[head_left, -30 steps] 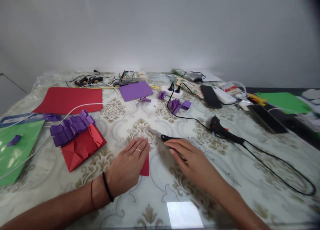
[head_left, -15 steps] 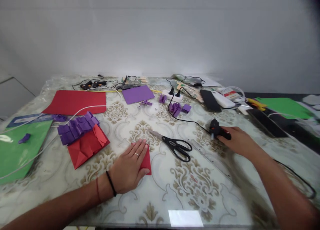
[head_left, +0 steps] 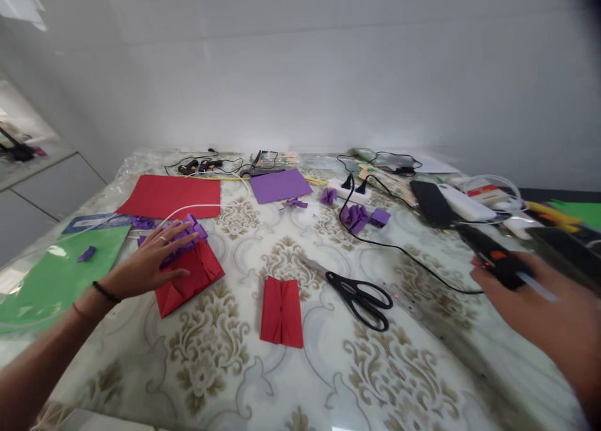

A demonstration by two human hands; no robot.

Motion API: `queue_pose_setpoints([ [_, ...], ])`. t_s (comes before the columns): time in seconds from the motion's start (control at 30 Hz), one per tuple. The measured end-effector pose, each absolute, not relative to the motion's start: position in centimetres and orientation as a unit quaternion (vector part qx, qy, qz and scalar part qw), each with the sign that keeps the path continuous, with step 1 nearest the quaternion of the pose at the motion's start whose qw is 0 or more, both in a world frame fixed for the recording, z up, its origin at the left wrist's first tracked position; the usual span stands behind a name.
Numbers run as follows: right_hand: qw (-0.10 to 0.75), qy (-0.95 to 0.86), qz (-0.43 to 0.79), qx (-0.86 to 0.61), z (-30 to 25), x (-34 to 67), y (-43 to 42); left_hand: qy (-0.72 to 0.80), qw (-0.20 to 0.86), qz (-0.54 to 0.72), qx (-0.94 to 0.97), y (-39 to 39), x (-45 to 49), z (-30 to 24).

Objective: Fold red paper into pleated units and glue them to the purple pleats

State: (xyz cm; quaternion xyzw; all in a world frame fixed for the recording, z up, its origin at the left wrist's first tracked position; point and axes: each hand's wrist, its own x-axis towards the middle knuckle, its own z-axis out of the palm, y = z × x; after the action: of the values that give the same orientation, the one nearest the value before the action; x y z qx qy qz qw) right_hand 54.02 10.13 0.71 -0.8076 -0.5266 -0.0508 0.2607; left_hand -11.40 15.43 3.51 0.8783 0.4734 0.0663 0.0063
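Note:
My left hand [head_left: 154, 262] lies with fingers spread over a pleated purple paper strip [head_left: 196, 229] on a folded red paper piece [head_left: 201, 269], partly hiding both. Whether it grips them I cannot see; the fingers look stretched out. On the right, my right hand [head_left: 539, 299] is wrapped round a black glue gun [head_left: 500, 262], held up off the table, a pale glue stick jutting from its back. A smaller folded red paper [head_left: 292, 315] lies flat between my hands. Beside it are black-handled scissors [head_left: 361, 293], blades pointing away to the left.
The gun's black cord runs to a white power strip [head_left: 352, 192]. Near it lie purple paper pieces [head_left: 355, 218] and a purple sheet [head_left: 280, 186]. A red sheet [head_left: 173, 196] and a green sheet [head_left: 89, 262] lie left. Phones [head_left: 431, 204] and cables lie right.
My left hand has lifted off the small red paper and moved left onto the purple-and-red piece. My right hand has raised the glue gun from the table. The view has shifted.

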Motion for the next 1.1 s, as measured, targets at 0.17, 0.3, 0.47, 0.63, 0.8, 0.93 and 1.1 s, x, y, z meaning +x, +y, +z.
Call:
queue_pose_setpoints([
  [0.17,0.312,-0.571,0.305,-0.696,2.4,45.6,9.6,0.431,0.101,-0.022,0.896,20.3,-9.6,4.4],
  [0.3,0.341,-0.537,0.575,-0.514,2.2,39.8,8.8,0.412,0.179,-0.052,0.892,22.6,-6.2,5.5],
  [0.47,0.401,-0.453,0.668,-0.433,1.9,38.4,8.0,0.44,0.227,-0.076,0.866,23.4,-4.9,6.1],
  [0.63,0.416,-0.421,0.693,-0.411,2.2,39.0,7.6,0.461,0.296,-0.106,0.83,23.4,-4.7,6.5],
  [0.8,0.409,-0.432,0.694,-0.406,2.6,38.4,7.5,0.453,0.323,-0.073,0.828,22.5,-2.7,6.5],
  [0.93,0.417,-0.426,0.692,-0.407,2.7,38.2,7.7,0.476,0.289,-0.013,0.83,21.4,-0.5,5.0],
  [1.1,0.395,-0.473,0.63,-0.473,2.6,38.2,7.9,0.477,0.248,0.026,0.843,19.5,1.3,2.6],
])
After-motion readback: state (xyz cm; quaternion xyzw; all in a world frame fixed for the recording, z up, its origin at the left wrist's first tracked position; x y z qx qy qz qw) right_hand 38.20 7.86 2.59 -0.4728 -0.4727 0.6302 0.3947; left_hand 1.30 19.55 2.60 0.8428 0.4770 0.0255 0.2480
